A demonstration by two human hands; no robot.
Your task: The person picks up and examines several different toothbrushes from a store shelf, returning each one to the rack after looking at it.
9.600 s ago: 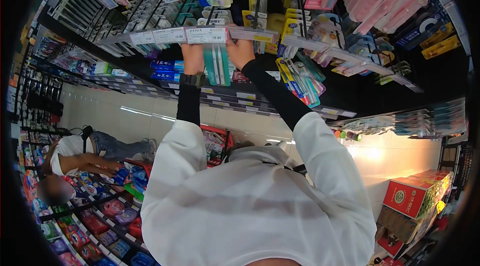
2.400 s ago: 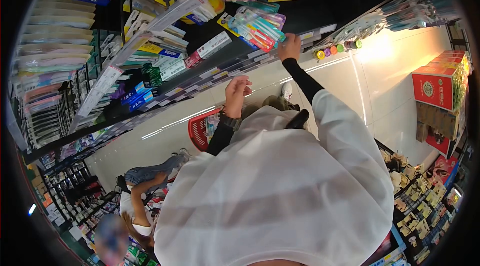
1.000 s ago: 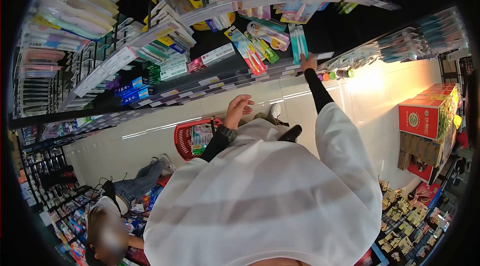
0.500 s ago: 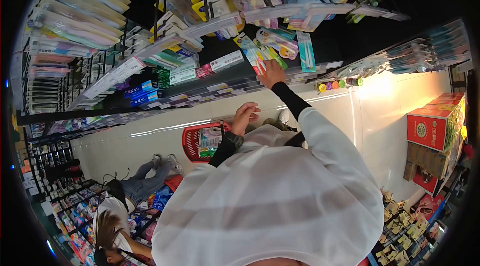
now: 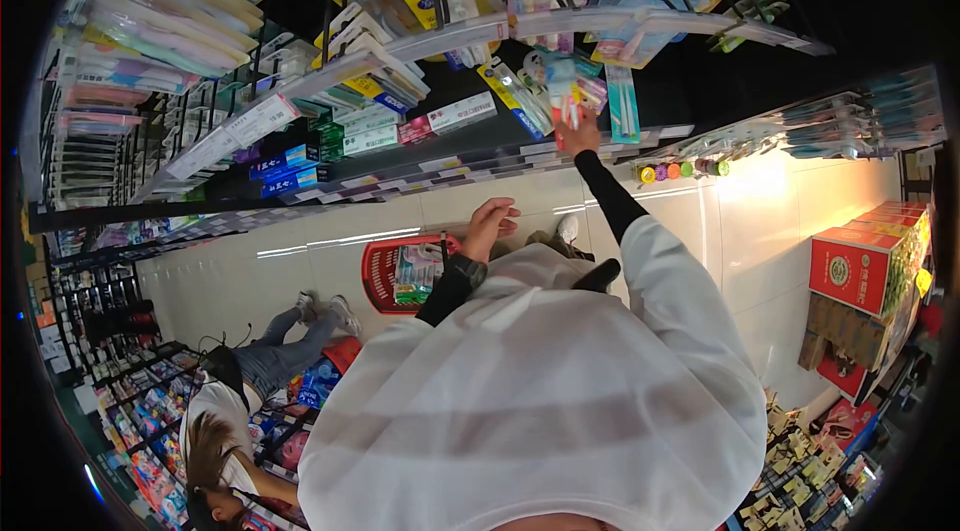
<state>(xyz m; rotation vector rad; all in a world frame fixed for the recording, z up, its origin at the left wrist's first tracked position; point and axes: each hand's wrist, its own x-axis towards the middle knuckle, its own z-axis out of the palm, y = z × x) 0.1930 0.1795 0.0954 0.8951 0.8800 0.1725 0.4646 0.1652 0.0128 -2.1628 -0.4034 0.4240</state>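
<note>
My right hand (image 5: 580,131) is closed on the red lower end of a toothbrush pack (image 5: 564,96), lifted over the front of the bottom shelf (image 5: 372,171). Just left of it lies a yellow and blue toothbrush pack (image 5: 515,99); a teal pack (image 5: 622,106) sits close on its right. My left hand (image 5: 490,223) is held in front of my body, fingers loosely curved and apart, with nothing in them. By my left forearm is a red shopping basket (image 5: 378,288) with several packaged items inside, its dark handle beside my wrist.
Packaged toothbrushes hang on hooks (image 5: 170,11) above a clear price rail (image 5: 400,53). Toothpaste boxes (image 5: 462,113) line the shelf on the left. Behind me on the left is another person (image 5: 285,356) beside stocked shelves. Red cartons (image 5: 850,266) are stacked at right.
My right hand has picked up the red-ended toothbrush pack and moved it right, uncovering the yellow and blue pack. My left hand stays in nearly the same place.
</note>
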